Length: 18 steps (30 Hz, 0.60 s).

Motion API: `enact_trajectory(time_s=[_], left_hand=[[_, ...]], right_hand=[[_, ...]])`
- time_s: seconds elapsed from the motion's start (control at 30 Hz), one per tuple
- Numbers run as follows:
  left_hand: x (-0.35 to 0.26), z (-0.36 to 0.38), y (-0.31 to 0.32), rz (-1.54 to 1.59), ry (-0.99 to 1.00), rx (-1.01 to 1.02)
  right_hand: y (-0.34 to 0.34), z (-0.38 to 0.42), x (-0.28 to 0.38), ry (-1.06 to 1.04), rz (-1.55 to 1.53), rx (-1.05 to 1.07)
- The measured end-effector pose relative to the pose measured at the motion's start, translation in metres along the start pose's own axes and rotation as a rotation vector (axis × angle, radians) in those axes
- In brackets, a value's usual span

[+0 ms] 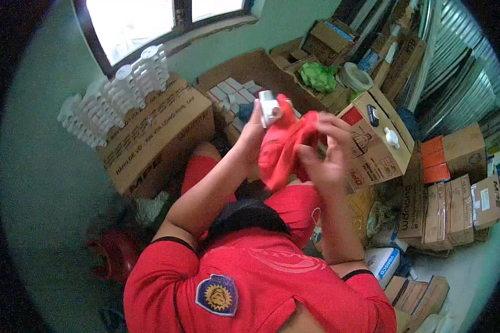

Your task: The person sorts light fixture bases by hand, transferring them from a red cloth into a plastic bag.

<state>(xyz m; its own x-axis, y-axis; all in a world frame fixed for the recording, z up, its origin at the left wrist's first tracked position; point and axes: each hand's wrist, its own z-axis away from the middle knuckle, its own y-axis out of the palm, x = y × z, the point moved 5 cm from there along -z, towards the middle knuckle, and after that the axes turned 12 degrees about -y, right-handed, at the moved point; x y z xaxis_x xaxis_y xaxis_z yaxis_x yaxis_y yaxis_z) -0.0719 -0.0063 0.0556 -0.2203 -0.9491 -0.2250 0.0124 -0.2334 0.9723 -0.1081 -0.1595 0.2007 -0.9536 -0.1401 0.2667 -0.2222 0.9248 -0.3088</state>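
Gripping, left hand (255,129): held a white fitting (269,105), 12 o'clock.
Right hand (325,155): clutched the red cloth (283,147), 3 o'clock of it.

small white plastic fitting (269,105) held up against a crumpled red cloth (286,145).

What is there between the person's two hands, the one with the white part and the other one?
In the head view, a red cloth spans the gap: the left hand, holding the white part, grips one side and the right hand grips the other.
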Motion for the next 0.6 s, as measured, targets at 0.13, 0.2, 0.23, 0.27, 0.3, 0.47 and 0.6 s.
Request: enact_trajectory(time_s=[0.13, 0.2, 0.23, 0.27, 0.3, 0.47, 0.6], left_hand=[[0.058, -0.009, -0.015, -0.235, 0.140, -0.111], [0.072, 0.017, 0.011, -0.141, 0.119, -0.311], [0.072, 0.017, 0.004, -0.208, 0.115, -0.335], [0.072, 0.016, -0.008, -0.276, 0.105, -0.357], [0.073, 0.015, -0.015, -0.344, 0.094, -0.376], [0.056, 0.029, -0.016, -0.489, 0.135, -0.551], [0.081, 0.009, -0.028, -0.212, -0.053, -0.399]], right_hand=[[0.045, 0.105, -0.060, 0.502, -0.138, -0.348], [0.050, 0.141, -0.082, 0.747, -0.389, -0.501], [0.045, 0.166, -0.097, 0.884, -0.475, -0.386], [0.036, 0.183, -0.105, 1.019, -0.557, -0.271], [0.020, 0.188, -0.104, 1.032, -0.432, -0.097], [-0.091, 0.150, -0.077, 1.056, -0.226, -0.252], [-0.084, 0.087, -0.012, 0.705, -1.246, -0.532]])
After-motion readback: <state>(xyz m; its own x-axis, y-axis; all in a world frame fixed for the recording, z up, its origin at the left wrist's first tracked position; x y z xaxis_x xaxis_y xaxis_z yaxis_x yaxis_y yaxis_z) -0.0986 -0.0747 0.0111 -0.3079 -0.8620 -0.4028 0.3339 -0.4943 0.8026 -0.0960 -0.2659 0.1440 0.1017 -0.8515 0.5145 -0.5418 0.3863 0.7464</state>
